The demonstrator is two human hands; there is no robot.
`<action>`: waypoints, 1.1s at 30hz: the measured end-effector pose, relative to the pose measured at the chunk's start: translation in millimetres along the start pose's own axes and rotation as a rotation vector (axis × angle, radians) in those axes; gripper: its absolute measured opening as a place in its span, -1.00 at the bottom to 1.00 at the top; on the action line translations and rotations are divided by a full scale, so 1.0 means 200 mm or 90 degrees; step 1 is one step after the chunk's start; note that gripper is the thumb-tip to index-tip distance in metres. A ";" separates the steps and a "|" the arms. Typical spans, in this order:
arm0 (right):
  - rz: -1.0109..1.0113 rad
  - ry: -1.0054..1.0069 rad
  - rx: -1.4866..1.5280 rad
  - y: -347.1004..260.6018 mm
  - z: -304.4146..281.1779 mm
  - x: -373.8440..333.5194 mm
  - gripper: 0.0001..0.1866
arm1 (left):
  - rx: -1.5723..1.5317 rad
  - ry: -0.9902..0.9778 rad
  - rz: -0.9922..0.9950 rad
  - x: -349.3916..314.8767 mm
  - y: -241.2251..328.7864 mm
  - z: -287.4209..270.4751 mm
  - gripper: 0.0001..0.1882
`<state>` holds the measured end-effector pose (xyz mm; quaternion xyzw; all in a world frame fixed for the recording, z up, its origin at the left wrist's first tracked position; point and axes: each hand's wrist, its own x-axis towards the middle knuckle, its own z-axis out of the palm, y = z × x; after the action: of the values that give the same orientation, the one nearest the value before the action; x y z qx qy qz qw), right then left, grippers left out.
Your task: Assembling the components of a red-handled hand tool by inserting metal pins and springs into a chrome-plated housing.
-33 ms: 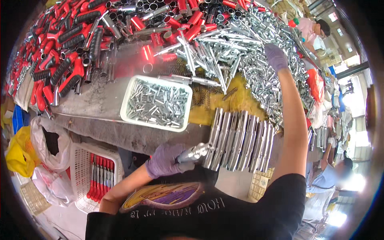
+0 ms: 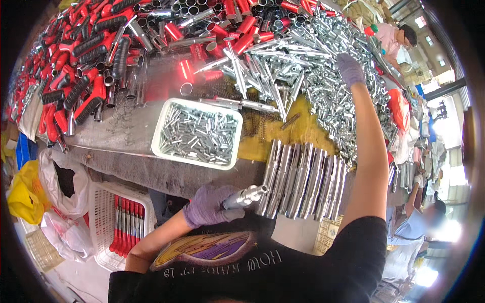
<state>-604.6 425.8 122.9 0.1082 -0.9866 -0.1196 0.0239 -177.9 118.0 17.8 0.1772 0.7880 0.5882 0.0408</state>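
Observation:
My left hand [image 2: 208, 206], in a purple glove, is closed around a shiny metal tube [image 2: 245, 197] with a narrower end piece, which points right. Just right of that end, a row of chrome tubes [image 2: 302, 182] lies side by side at the bench's near edge. My right hand [image 2: 350, 70], gloved too, is on the heap of small metal fittings [image 2: 326, 86] at the far right. Its fingers look bunched and curled down, and what they grip is hidden. Between the arms sits a white tray [image 2: 157, 135] of small metal pins [image 2: 197, 134].
Red-and-black handles [image 2: 91, 93] and loose tubes [image 2: 189, 10] pile up at the far left. Long silver rods [image 2: 275, 86] lie mid-bench. Below left stand a white basket [image 2: 97, 217] holding red-ended rods and several plastic bags [image 2: 63, 177]. Other people [image 2: 419, 217] are off to the right.
My right hand has shifted very slightly over the fittings. The tube in my left hand has moved a little, still in my grip.

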 end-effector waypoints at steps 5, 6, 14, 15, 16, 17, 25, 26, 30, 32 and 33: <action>-0.048 0.130 0.005 0.21 0.14 0.41 -0.55 | -0.027 -0.042 -0.011 0.04 0.01 -0.04 -0.59; -0.067 0.127 -0.034 0.23 0.13 0.46 -0.55 | -0.054 -0.043 -0.010 0.05 0.00 -0.04 -0.58; -0.086 0.097 -0.145 0.37 0.20 0.50 -0.64 | -0.076 -0.081 -0.051 0.02 0.03 -0.03 -0.53; -0.102 0.129 -0.164 0.50 0.22 0.50 -0.63 | -0.074 -0.094 -0.027 0.02 0.01 -0.05 -0.53; -0.068 0.086 -0.121 0.00 0.08 0.48 -0.66 | -0.062 -0.052 -0.117 -0.01 0.00 -0.02 -0.52; -0.055 0.091 -0.121 0.04 0.05 0.43 -0.66 | -0.063 -0.090 -0.148 -0.03 0.00 -0.01 -0.52; -0.212 0.115 0.691 -0.49 -0.25 -0.52 -0.66 | -0.087 0.039 -0.090 0.01 0.08 -0.01 -0.64; -0.255 0.076 0.633 -0.57 -0.29 -0.72 -0.65 | -0.100 0.067 -0.046 0.01 0.04 0.02 -0.62; -0.484 -0.020 0.513 -0.68 -0.48 -1.20 -0.64 | -0.210 -0.037 -0.163 0.04 0.07 -0.02 -0.62; -0.824 0.093 0.363 -0.72 -0.52 -1.24 -0.66 | -0.373 -0.064 -0.217 0.03 0.06 0.00 -0.69; -0.823 0.089 0.366 -0.75 -0.54 -1.29 -0.66 | -0.376 -0.065 -0.221 0.02 0.04 0.01 -0.69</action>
<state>-313.7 314.8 185.0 0.6813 -0.7135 0.1624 -0.0182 -178.8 123.9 24.8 0.0504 0.5993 0.7655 0.2287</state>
